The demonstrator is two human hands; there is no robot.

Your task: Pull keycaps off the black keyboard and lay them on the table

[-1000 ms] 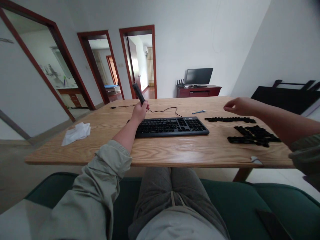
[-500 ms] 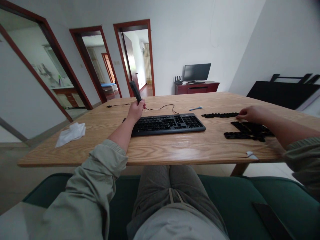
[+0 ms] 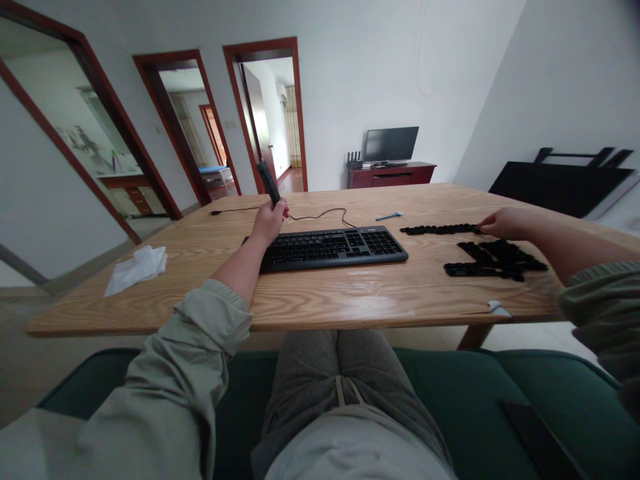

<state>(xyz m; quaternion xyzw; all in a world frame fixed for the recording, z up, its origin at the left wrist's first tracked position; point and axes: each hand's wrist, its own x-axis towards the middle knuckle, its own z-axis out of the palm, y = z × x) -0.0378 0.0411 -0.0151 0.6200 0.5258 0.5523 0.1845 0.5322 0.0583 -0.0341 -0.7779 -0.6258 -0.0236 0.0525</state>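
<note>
Head view: left hand grips a black bar, 11 o'clock; right hand has lowered to a knobbly strip, 2 o'clock, grip unclear.

black keyboard is lying flat, keys up. black stick is leaning upright in left hand. row of small black pieces is running right of the keyboard, right hand reaching its end; black cluster is sitting nearer the wearer.
</note>
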